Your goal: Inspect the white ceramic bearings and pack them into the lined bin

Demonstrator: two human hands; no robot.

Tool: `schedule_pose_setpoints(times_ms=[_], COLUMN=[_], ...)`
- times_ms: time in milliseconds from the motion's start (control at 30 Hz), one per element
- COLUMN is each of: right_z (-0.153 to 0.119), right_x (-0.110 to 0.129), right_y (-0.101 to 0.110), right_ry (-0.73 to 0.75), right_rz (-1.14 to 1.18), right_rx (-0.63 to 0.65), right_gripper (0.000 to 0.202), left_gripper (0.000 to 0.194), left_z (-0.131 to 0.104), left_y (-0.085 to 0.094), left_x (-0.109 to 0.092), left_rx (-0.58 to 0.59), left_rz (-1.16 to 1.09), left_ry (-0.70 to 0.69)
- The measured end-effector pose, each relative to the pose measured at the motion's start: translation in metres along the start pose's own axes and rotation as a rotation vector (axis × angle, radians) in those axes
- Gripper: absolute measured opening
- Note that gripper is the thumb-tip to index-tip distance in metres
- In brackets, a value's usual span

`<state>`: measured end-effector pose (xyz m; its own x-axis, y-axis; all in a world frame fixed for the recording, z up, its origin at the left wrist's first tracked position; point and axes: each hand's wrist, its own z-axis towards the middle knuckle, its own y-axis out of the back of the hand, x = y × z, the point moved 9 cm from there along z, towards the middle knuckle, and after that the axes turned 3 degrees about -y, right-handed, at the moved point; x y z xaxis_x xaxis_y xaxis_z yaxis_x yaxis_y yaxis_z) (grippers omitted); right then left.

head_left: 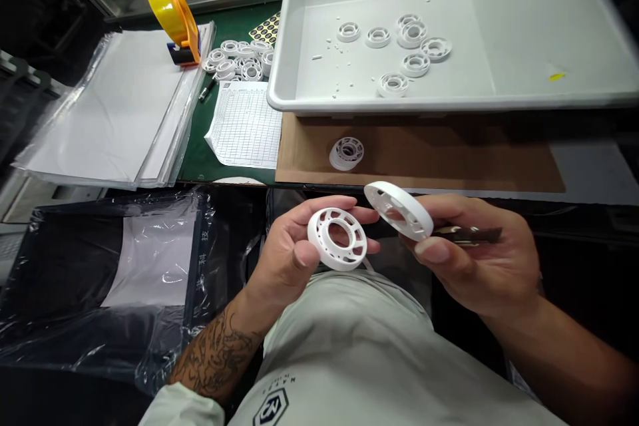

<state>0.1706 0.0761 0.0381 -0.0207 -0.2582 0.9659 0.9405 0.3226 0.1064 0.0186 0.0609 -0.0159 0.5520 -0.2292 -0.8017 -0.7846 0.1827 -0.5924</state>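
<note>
My left hand (284,256) grips a white slotted ring (327,254) by its left edge, its open face turned up. My right hand (474,253) pinches a second white ring (409,206), tilted, between thumb and fingers. A dark metal tool (472,234) also lies in my right hand, pointing right. The two rings are close together but apart, above my lap. Beyond them, a small stack of white rings (347,154) rests on the brown cardboard (449,153).
A big white tray (524,104) holds several rings and scraps. Left of it lie a pile of white rings (244,60), a printed form (247,126), a pen (206,90), a sticker sheet (264,29) and bagged sheets (114,106) under a tape dispenser (187,23).
</note>
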Motion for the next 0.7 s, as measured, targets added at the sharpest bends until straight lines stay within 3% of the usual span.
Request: schedule_pose_setpoints(times_ms=[333,533,633,700], right_z=[0.003,-0.002,-0.002,-0.002], right_x=[0.007,0.018,0.000,-0.011], right_y=[0.003,-0.030,-0.037,-0.037], right_ry=[0.060,0.377,0.347,0.283], right_rz=[0.011,-0.465,-0.545,-0.461], right_rx=[0.016,0.231,0.301,0.357], right_gripper=[0.017,0.013,0.016,0.023], left_gripper=[0.071,0.063,0.060,0.051], left_z=[0.000,0.005,0.004,0.000], left_y=[-0.002,0.011,0.013,0.013], left_x=[0.003,0.005,0.003,0.007], left_rx=[0.018,-0.086,-0.048,0.012], left_rz=[-0.035,0.124,0.217,0.357], left_ry=[0.011,-0.083,-0.156,-0.117])
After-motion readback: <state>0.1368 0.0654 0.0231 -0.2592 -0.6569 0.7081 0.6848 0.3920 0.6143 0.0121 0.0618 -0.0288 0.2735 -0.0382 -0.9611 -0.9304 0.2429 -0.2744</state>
